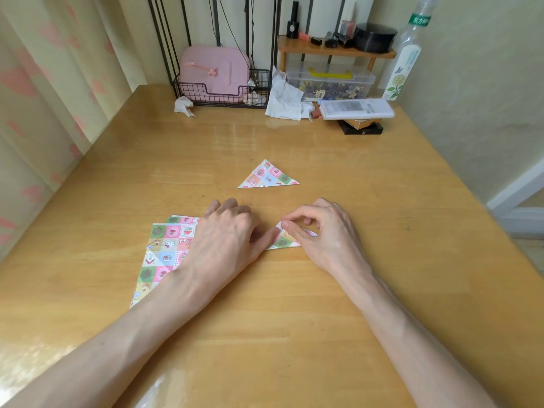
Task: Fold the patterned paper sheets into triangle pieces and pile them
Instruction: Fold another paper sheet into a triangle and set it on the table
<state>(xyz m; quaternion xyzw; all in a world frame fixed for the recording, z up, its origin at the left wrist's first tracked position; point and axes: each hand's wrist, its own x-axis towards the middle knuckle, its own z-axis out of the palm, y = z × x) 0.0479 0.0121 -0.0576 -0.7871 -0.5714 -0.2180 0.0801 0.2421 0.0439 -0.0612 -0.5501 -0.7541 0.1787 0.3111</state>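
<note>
Unfolded patterned sheets [163, 251] lie flat at near left, partly under the left hand [226, 231]. Its thumb presses the small folded piece [283, 242]; the other fingers bend away, so grip unclear. Right hand [321, 231] pinches that piece's top corner. Paper looks light and thin, easily creased, and probably slides on the glossy table [294, 304]; take it by corners or edges. Hands hide most of the piece. Finished triangle [268, 176] lies beyond, apart.

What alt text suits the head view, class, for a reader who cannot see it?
Two hands fold a patterned paper piece on a wooden table: the right hand pinches it, the left hand touches its edge. One finished triangle lies beyond them; unfolded sheets lie partly under the left hand.
</note>
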